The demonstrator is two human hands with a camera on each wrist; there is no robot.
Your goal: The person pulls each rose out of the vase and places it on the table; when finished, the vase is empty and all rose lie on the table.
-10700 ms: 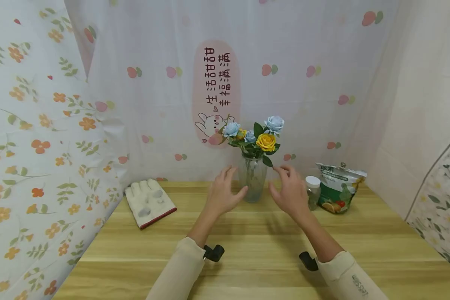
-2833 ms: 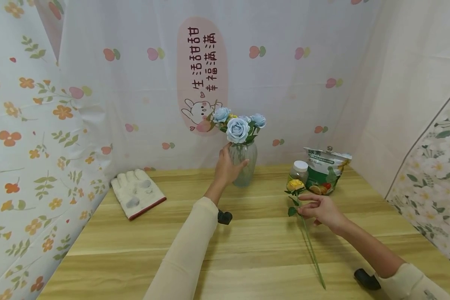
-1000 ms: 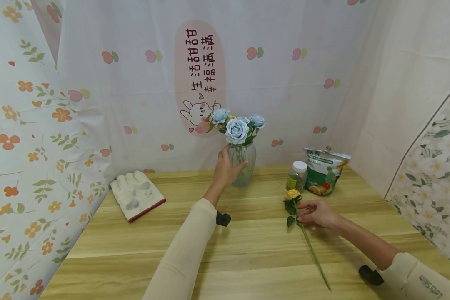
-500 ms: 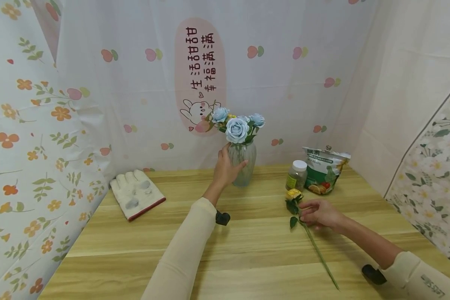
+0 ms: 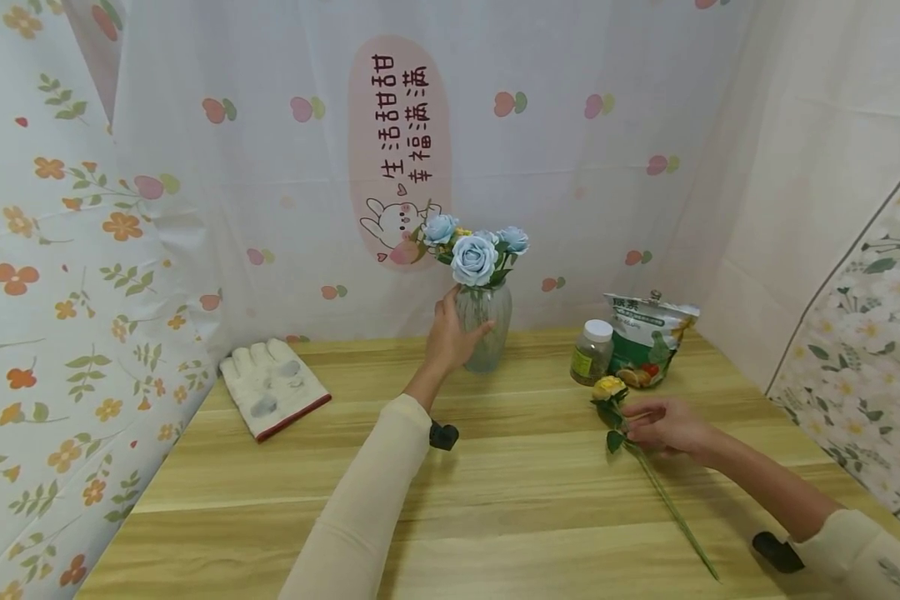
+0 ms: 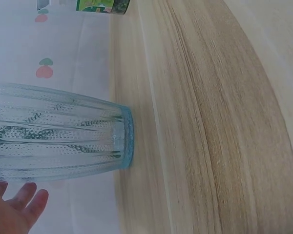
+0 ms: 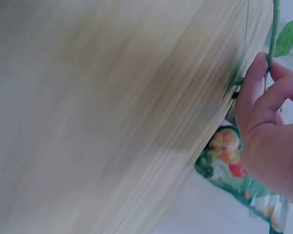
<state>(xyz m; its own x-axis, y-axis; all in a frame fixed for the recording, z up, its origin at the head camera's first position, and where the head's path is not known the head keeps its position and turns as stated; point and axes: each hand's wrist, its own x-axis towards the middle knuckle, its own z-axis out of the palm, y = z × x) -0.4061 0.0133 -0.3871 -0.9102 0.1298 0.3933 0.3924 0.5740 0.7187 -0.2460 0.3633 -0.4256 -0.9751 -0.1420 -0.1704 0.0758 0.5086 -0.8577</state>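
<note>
Around the upper left side of a ribbed glass vase [image 5: 487,327] my left hand [image 5: 450,337] holds on, thumb across the front. The left wrist view shows the vase [image 6: 63,134] from the side, with part of my left hand [image 6: 19,209] beside it. Several blue roses [image 5: 475,260] and a bit of yellow stand in the vase. My right hand [image 5: 667,427] pinches the green stem of a yellow rose [image 5: 609,387] below its leaves; the stem slants toward the table's front right. In the right wrist view, fingertips of my right hand [image 7: 271,112] pinch the stem [image 7: 275,29].
A lidded jar [image 5: 592,354] and a green and white pouch [image 5: 648,342] stand at the back right, just behind the yellow rose. A white glove [image 5: 272,387] with a red edge lies at the left of the wooden table [image 5: 330,483]. Printed curtains stand behind and beside.
The yellow rose, once out of sight among the vase's flowers or there with them, is now in my right hand, which has just moved right with it. My left hand stays on the vase.
</note>
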